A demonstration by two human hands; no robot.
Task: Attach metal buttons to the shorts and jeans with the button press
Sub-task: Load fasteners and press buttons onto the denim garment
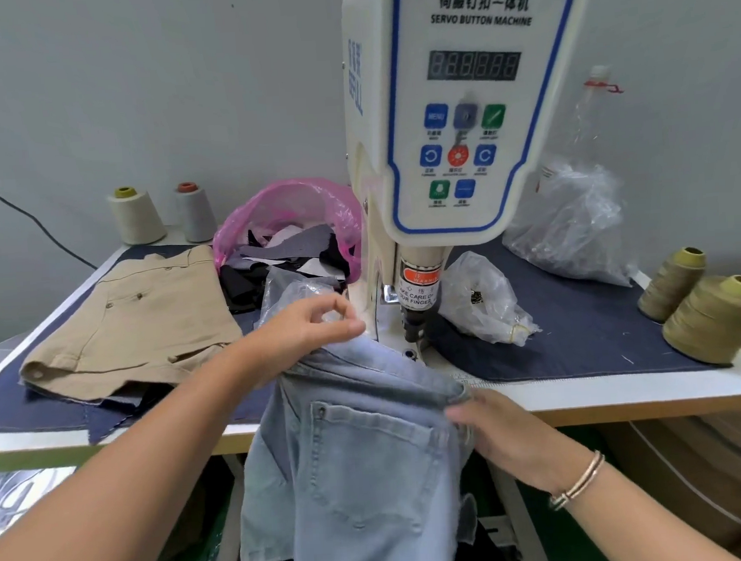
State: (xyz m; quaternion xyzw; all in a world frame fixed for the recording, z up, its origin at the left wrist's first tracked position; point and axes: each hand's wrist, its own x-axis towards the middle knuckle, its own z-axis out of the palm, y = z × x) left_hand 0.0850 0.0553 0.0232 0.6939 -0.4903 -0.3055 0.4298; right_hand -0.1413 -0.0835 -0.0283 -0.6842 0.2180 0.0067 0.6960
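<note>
We see a plain grey wall (131, 78) behind a white-edged table (627, 388) draped in navy cloth (580, 332).

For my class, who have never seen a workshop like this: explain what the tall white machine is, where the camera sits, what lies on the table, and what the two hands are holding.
The one picture comes from a camera worn on the person's head, looking down at their hands. The white machine is labelled a servo button machine: it presses metal buttons onto cloth. Its punch points down at the table.

The left hand and the right hand each grip the waistband of light blue jeans, which hang over the table's front edge, near the punch.

On the table lie tan shorts, a pink bag of cloth scraps, clear plastic bags and thread cones.
</note>
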